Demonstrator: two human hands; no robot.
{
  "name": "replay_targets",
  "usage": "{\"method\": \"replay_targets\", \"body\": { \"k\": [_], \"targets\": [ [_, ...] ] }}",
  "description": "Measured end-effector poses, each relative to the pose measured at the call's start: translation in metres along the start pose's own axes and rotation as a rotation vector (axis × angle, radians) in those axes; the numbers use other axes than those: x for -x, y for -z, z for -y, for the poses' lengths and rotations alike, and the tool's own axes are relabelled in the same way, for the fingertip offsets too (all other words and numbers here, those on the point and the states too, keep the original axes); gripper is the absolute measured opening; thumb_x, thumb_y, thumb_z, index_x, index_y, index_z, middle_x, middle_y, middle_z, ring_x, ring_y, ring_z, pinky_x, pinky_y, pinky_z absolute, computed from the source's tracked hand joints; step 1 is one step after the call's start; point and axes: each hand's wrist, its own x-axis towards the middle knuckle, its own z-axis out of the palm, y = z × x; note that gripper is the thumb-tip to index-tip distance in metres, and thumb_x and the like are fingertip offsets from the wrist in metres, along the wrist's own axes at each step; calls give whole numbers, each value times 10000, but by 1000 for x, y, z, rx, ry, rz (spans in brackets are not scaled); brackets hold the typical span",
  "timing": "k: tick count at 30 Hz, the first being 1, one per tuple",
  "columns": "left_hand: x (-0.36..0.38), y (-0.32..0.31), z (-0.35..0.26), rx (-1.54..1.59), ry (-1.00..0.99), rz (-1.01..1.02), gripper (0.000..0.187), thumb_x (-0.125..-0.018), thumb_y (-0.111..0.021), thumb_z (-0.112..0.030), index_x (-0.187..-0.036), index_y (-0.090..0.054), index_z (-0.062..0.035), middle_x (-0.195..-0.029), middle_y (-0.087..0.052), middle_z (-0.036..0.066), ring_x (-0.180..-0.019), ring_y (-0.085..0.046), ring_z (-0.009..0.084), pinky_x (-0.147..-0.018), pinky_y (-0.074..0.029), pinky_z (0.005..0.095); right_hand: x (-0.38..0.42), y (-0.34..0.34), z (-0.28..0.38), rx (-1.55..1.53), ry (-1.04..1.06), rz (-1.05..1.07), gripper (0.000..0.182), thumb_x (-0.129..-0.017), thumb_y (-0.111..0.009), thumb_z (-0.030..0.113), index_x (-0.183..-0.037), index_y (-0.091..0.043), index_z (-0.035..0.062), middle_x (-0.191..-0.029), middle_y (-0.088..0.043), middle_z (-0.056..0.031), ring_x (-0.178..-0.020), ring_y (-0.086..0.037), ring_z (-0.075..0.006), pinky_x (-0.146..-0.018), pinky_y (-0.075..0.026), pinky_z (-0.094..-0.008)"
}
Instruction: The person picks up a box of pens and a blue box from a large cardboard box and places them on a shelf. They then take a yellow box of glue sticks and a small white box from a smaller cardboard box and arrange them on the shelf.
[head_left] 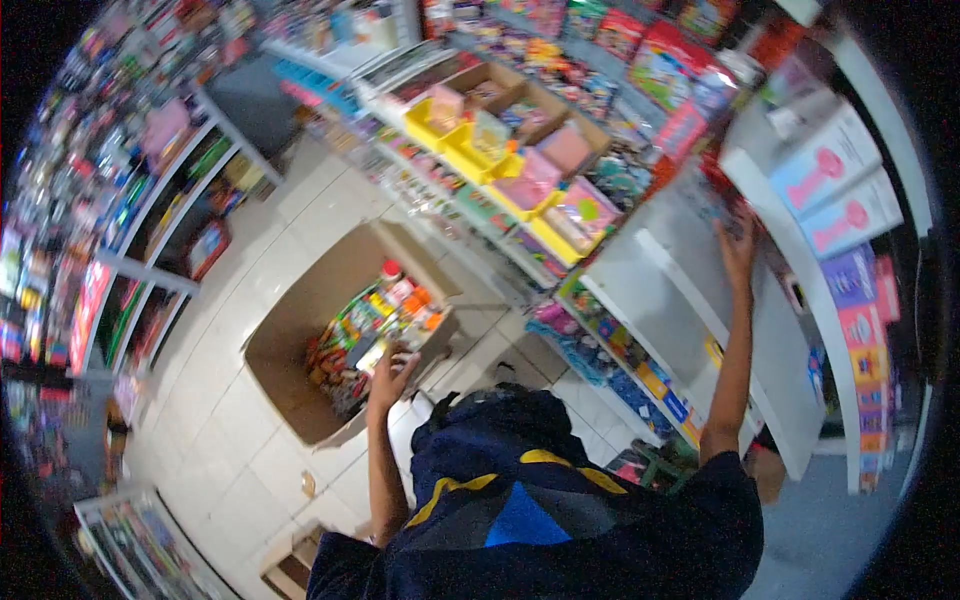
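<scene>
My left hand (391, 372) is over the near side of a large cardboard box (291, 388), with its fingers apart. Right at those fingertips is a small white and black item (368, 352). Inside the box lies a heap of colourful small packs and bottles (392, 305), one with a red cap. On the other side, my right hand (738, 242) reaches out over a white shelf (668, 258), fingers stretched and somewhat blurred. Just beyond it are shiny clear and red packages (708, 182), blurred.
Yellow bins (480, 150) holding packets line the display shelf ahead. Boxes with pink pictures (825, 190) stand along the right. At the left is a white rack (150, 262) of goods. A wooden stool-like piece (290, 562) is on the tiled floor (225, 415).
</scene>
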Motion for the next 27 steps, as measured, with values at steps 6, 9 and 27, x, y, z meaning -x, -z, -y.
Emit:
{"method": "replay_targets", "body": {
  "k": [6, 9, 27],
  "targets": [
    [42, 31, 36, -346, -103, -267, 416, -818, -659, -229, -1157, -516, -36, -1001, -607, 137, -833, -602, 290, -734, -492, 371, 73, -49, 120, 61, 312, -158, 340, -844, -648, 124, -1146, -538, 16, -1173, -544, -151, -1063, -508, -290, -888, -414, -387],
    [77, 50, 45, -558, 26, -363, 469, -776, -696, -268, -1166, -517, -76, -1112, -572, 129, -1026, -532, 319, -890, -402, 437, 127, -100, 174, -82, 446, 46, 260, -830, -637, 77, -1068, -558, 9, -1093, -558, -146, -1031, -525, -299, -878, -425, -392],
    [161, 130, 105, -593, 214, -668, 617, -626, -758, -3, -1179, -603, -230, -1505, -93, 208, -1364, -149, 423, -1109, -214, 487, 330, -381, 389, -458, 393, 1489, 205, -849, -616, 187, -971, -596, 23, -896, -602, -128, -857, -615, -283, -751, -485, -362]
  ]
}}
